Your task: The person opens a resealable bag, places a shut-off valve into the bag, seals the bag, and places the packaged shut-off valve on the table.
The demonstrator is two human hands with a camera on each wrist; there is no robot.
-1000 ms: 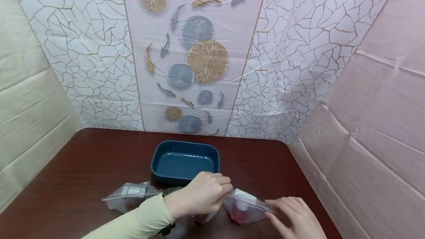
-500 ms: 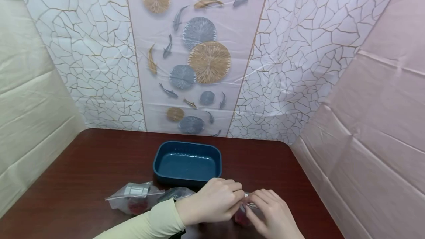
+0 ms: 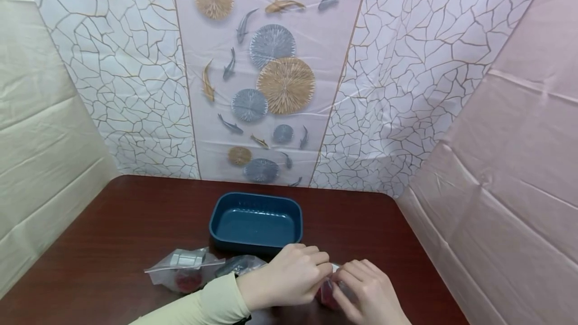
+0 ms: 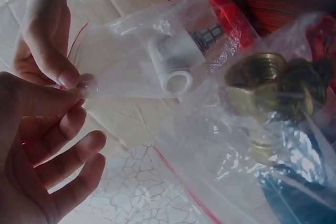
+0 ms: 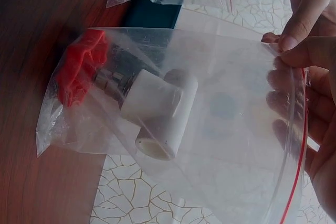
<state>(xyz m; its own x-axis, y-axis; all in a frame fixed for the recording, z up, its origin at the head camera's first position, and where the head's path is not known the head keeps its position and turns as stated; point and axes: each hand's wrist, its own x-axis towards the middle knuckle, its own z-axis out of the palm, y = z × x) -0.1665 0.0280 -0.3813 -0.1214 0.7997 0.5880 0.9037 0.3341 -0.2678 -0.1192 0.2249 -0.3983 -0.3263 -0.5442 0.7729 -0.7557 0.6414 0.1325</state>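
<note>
A clear zip bag [image 5: 231, 124] with a red seal line holds a stop valve with a white plastic body [image 5: 152, 103] and a red handwheel [image 5: 81, 69]. At its upper corner my left hand [image 3: 291, 275] pinches the edge between thumb and forefinger, the other fingers loosely bent. Right beside it, my right hand [image 3: 368, 290] pinches the same edge, with its fingers behind the film. The two hands' tips meet at the seal. In the head view the hands cover most of this bag. A second zip bag, next to it, contains a brass valve [image 4: 268, 87].
A blue rectangular tray [image 3: 253, 224] stands behind the hands. Left of my left hand lies a bag [image 3: 185, 267] with a grey fitting and something red. Another bag [image 3: 244, 263] is partly hidden by the left forearm. Patterned cloth hangs beyond the brown table [image 3: 135, 224].
My right hand has moved left along the bag's edge to meet the left hand, which has shifted slightly right. In the last half second both hands have barely moved.
</note>
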